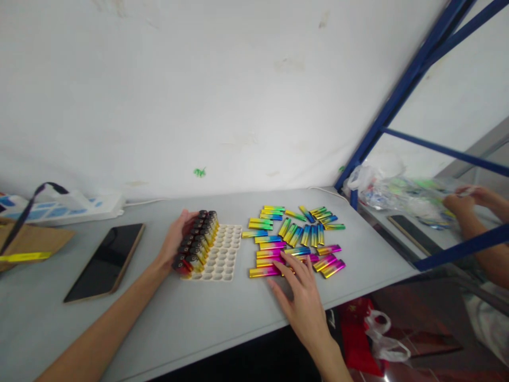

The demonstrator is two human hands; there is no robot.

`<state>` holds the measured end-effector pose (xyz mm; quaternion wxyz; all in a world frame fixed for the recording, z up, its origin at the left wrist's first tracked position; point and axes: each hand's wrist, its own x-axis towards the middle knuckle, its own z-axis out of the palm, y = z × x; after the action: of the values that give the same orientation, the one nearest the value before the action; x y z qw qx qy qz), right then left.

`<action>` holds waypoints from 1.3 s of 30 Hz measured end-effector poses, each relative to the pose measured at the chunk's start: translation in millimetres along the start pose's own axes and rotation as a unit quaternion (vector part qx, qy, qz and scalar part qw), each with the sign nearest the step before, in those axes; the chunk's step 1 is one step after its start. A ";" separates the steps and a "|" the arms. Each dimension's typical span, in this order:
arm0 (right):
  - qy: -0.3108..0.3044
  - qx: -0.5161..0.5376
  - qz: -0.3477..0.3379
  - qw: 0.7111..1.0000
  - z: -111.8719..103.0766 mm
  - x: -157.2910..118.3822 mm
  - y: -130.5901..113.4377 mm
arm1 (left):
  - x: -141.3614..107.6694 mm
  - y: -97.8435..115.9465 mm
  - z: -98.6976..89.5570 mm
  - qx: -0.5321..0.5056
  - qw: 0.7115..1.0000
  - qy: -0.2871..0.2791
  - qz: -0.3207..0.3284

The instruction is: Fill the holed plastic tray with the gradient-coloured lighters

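Note:
Several dark-topped pieces that look like lighters (201, 239) stand upright in rows on the left part of a cream tray (222, 260) with round hollows. My left hand (175, 239) lies along their left side, fingers stretched out and partly hidden behind them. To the right of the tray, shiny metallic lighter casings (284, 229) lie flat in loose groups, some gold and pink, others blue, green and gold. Over the near pink-and-gold casings (264, 271) is my right hand (300, 292), its fingers spread and the fingertips at the casings. No grasped piece shows in it.
On the left lie a dark phone (105, 262), a white power strip (79, 208) and a brown paper bag (35, 241). A blue metal frame (393, 114) rises at the right. Beyond it, another person's hands (463, 204) work near plastic bags (409, 199).

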<state>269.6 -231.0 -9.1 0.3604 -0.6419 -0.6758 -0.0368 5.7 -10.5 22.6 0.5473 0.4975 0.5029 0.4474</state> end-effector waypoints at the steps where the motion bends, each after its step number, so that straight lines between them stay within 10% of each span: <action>1: 0.002 -0.001 0.003 1.000 0.3 -0.1 0.2 | -1.4 1.6 0.9 -0.004 1.000 -0.001 -0.001; 23: 0.049 0.001 0.002 0.999 9.5 -4.5 9.8 | -1.9 -6.4 -4.2 -0.046 0.991 0.033 0.119; 30: 0.055 -0.010 -0.026 0.998 11.8 -4.5 14.4 | -10.7 -0.1 -17.7 0.272 0.907 0.113 0.303; 39: 0.050 -0.034 -0.084 0.995 20.3 -7.3 36.8 | -6.4 -2.8 -24.0 0.328 0.867 0.153 0.343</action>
<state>292.9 -220.4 -43.2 0.3675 -0.5919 -0.7069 -0.1218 -18.8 -14.9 20.6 0.0812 0.7143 0.4960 0.4870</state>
